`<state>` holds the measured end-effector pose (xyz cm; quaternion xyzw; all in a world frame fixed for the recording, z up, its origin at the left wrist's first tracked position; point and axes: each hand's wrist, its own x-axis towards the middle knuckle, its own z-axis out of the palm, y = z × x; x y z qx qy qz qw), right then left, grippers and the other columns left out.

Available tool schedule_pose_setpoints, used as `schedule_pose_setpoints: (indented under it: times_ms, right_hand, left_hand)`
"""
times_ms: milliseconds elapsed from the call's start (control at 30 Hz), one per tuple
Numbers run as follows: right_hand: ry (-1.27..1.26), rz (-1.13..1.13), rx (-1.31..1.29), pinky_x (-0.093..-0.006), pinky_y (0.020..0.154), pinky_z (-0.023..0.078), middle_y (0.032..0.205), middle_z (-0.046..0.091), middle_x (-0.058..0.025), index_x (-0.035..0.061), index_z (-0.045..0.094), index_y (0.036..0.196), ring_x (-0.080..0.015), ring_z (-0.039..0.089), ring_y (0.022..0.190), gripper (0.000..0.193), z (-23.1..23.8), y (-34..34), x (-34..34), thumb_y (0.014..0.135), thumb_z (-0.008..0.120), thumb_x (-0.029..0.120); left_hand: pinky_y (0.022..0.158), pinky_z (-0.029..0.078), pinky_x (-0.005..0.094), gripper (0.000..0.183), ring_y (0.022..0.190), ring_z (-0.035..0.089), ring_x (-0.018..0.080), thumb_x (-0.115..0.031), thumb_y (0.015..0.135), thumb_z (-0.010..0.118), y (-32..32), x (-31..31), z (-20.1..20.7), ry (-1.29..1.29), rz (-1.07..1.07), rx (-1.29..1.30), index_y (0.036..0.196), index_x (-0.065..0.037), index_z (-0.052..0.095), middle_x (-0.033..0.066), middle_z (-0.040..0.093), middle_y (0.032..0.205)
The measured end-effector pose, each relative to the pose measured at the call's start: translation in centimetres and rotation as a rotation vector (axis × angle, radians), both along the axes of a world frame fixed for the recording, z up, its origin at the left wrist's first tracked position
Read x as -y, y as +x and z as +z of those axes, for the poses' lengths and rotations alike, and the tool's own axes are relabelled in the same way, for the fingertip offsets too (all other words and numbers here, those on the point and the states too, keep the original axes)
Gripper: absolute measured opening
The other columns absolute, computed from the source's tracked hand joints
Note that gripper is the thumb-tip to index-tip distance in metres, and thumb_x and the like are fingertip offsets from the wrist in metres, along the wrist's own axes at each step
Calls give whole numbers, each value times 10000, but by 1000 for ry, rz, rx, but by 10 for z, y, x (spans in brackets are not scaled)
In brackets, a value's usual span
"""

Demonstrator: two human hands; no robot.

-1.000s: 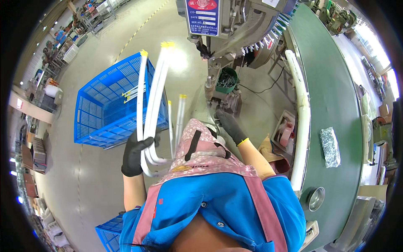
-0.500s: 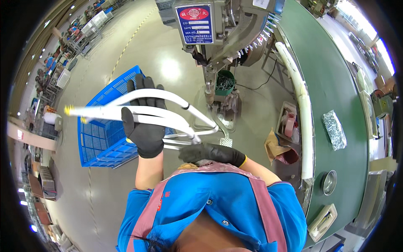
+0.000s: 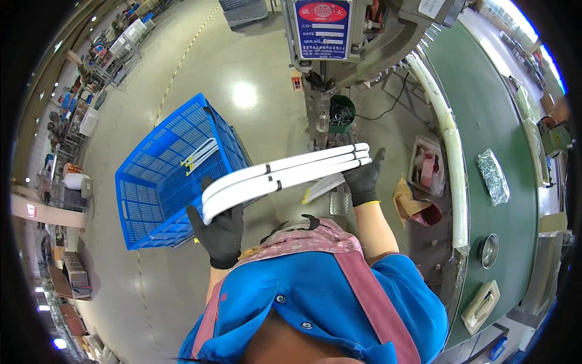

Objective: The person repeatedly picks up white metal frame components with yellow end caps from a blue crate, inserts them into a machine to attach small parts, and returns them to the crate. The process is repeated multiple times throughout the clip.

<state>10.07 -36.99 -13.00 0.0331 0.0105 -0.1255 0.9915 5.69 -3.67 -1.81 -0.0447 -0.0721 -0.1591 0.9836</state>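
Head view; white tubes [image 3: 285, 175] between both grips [image 3: 221, 235] [image 3: 365, 183]

Tubes are hiding parts of both hands.
The white tubes [image 3: 303, 175] are covering some fingers of the left hand [image 3: 220, 239] and right hand [image 3: 364, 185]; the top edge is cutting off the machine [image 3: 391, 53]; small parts in the green bucket [image 3: 347, 125] are showing too tiny to tell, and the left forearm is disappearing behind clothing.

smooth tubes [image 3: 303, 176], plastic crate [image 3: 167, 136], glossy floor [image 3: 245, 96]
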Motion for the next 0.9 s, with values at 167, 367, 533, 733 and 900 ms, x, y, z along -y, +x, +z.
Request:
schedule_pose_setpoints:
  times_ms: [167,367,533,733,900]
  right_hand:
    - [-131,-85,-182,-457,1041,376,1350,480,-145,53,466,1273,-300,491,1208,528,21,18,-21,923,488,448]
    - [-314,301,41,-451,1000,407,1273,540,-144,63,519,1218,-308,523,1176,418,36,16,-136,931,529,367]
    - [-321,587,120,-322,815,465,926,613,-63,11,578,1067,-191,591,900,307,16,-9,-187,951,524,291]
    - [-1247,772,46,-245,696,423,911,568,15,57,603,1062,-80,517,817,214,4,-51,-172,914,577,210]
    - [-1406,926,174,-309,919,437,1182,574,-76,40,511,1254,-174,537,1084,351,-10,-63,-150,932,558,171]
  left_hand:
    - [1104,271,513,733,1293,415,299,-555,858,543,-23,-36,-35,376,-42,64,1383,-62,404,181,450,1379]
    - [1002,397,344,489,1147,542,235,-365,900,585,-30,-77,-5,1562,-512,434,1178,38,571,170,568,1240]
    - [791,466,308,346,911,594,155,-278,928,573,34,-30,-17,1944,133,483,1092,22,627,84,661,1004]
    - [846,479,307,438,949,616,162,-185,865,659,95,46,-34,1563,-815,840,1232,18,530,114,652,1080]
    - [877,477,310,479,974,624,182,-111,814,675,78,61,-44,1252,-869,581,1239,35,509,126,652,1074]
